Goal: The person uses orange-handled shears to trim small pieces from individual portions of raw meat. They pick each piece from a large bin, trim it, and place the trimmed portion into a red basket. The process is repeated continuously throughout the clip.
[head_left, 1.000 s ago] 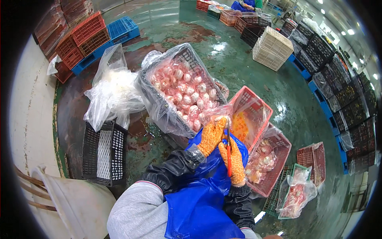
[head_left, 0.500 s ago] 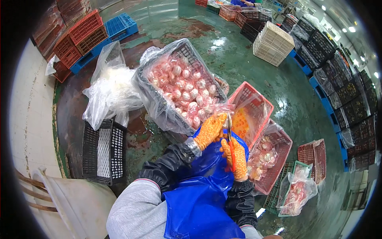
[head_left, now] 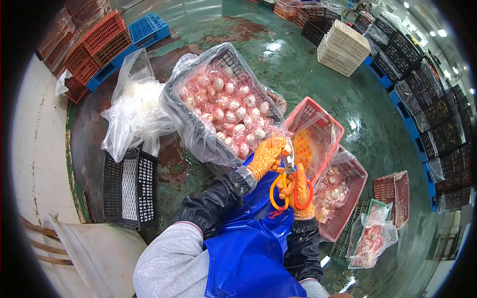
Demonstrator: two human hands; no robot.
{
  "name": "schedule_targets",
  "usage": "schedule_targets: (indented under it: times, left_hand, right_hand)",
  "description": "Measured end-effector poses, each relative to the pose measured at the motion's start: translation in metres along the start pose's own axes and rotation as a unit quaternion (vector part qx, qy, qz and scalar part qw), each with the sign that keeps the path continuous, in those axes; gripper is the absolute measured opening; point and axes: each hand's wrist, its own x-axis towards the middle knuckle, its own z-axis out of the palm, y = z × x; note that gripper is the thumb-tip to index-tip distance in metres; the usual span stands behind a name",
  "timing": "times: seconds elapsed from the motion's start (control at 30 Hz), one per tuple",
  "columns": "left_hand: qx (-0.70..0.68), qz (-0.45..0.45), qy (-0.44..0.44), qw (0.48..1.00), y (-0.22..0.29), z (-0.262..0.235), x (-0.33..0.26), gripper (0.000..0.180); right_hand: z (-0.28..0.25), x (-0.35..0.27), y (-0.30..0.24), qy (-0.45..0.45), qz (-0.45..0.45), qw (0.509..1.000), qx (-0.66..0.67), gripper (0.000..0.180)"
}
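Note:
My left hand (head_left: 267,156), in an orange patterned glove, is closed round a white egg-like ball (head_left: 287,148) in clear film. My right hand (head_left: 299,193), gloved alike, grips scissors (head_left: 289,163) with one orange and one red loop. The blades point up beside the ball and seem slightly apart; whether they touch it I cannot tell. Just beyond my left hand, a dark crate (head_left: 231,62) lined with clear plastic holds many film-wrapped white balls (head_left: 231,116). Right of my hands, a red crate (head_left: 325,124) contains orange yolk-like balls (head_left: 304,146).
Against the red crate stands a darker red crate (head_left: 354,184) of pinkish wrapped pieces. At left are a black crate (head_left: 113,188) and a heap of clear plastic (head_left: 139,116). A green crate with a filled bag (head_left: 372,238) sits at right, with stacked black crates (head_left: 437,114) beyond.
The scissors have turned, so both handle loops now face me. My left hand has shifted slightly right and up with the wrapped ball, which now shows more clearly.

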Motion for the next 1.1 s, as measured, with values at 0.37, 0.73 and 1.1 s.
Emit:
schedule_targets:
  times: [0.37,0.73,1.1]
  left_hand:
    - [0.161,0.032,-0.089,0.982,0.015,-0.009,0.011,0.023]
    - [0.313,0.029,-0.090,0.945,0.018,-0.004,0.040,0.029]
    - [0.185,0.035,-0.145,0.971,-0.004,0.017,0.057,0.015]
  right_hand:
    - [-0.015,0.009,-0.019,-0.097,0.051,0.992,0.054,0.075]
    - [-0.027,0.013,-0.005,0.116,-0.042,0.947,-0.298,0.043]
    - [-0.050,-0.013,-0.034,-0.080,0.017,0.997,0.006,0.056]
